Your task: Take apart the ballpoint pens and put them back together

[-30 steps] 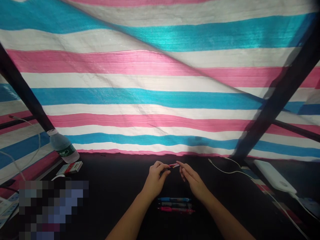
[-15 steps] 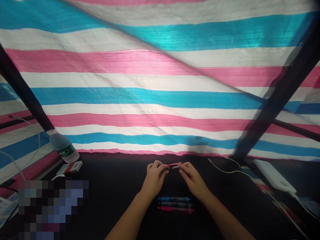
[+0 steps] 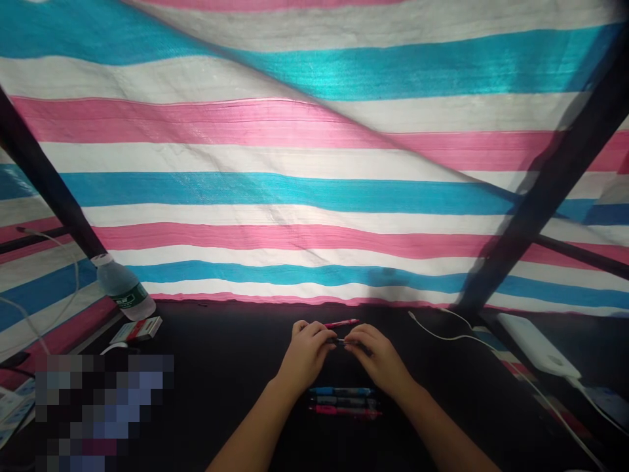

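Pens point(image 3: 344, 400), three, below left hand point(image 3: 305, 354), right hand point(image 3: 381, 358), both clamped on one dark piece point(image 3: 343, 342)

1. Light is coming through the striped tarpaulin point(image 3: 314, 190) from behind, and the sheet is glowing brightly, with glare gathering on the upper cyan band point(image 3: 373, 72).
2. The dark frame pole point(image 3: 555, 177) is throwing a soft, slanted shadow across the sheet.
3. The black tabletop point(image 3: 221, 334) is reading dim, and the left hand point(image 3: 305, 357) and right hand point(image 3: 381, 360) are catching only muted light.
4. The stripes are bowing toward the frame edges, and a pixelated block point(image 3: 103, 406) is obscuring the lower left corner.
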`<state>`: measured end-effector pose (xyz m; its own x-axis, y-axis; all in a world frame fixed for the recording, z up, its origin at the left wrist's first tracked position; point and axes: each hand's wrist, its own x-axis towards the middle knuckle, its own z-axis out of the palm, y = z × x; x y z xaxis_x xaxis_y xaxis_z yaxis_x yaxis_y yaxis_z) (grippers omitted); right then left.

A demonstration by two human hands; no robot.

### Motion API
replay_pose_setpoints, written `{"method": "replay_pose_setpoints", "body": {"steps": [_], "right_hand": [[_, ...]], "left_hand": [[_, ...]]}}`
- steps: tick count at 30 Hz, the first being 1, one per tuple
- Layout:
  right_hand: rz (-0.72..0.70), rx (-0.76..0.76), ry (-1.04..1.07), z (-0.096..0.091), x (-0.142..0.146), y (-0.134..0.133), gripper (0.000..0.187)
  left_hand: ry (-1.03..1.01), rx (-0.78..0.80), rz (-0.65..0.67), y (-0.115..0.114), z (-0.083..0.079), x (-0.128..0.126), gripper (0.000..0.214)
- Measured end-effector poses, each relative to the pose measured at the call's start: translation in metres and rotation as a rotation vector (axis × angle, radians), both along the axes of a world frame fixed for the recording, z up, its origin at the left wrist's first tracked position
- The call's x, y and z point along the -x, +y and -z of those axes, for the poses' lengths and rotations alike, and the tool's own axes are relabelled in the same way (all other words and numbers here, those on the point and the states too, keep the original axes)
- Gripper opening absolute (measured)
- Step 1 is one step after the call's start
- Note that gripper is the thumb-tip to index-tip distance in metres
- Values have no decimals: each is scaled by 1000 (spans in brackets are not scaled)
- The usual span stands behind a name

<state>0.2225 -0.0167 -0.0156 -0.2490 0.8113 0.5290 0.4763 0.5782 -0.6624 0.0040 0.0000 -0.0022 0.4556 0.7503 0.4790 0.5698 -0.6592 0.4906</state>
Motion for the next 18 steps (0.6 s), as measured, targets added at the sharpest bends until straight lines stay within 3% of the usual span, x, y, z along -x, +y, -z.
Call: {"method": "replay_pose_setpoints", "body": {"steps": [11, 14, 18], "right_hand": [[-5, -59, 17, 0, 1, 0, 10], [-18, 10, 35, -2, 2, -1, 8], [-30, 215, 56, -3, 3, -3, 15]], "left_hand": [[-16, -50, 17, -3, -2, -1, 13], [-8, -96, 32, -2, -1, -1, 18], [14, -159, 49, -3, -1, 0, 18]]}}
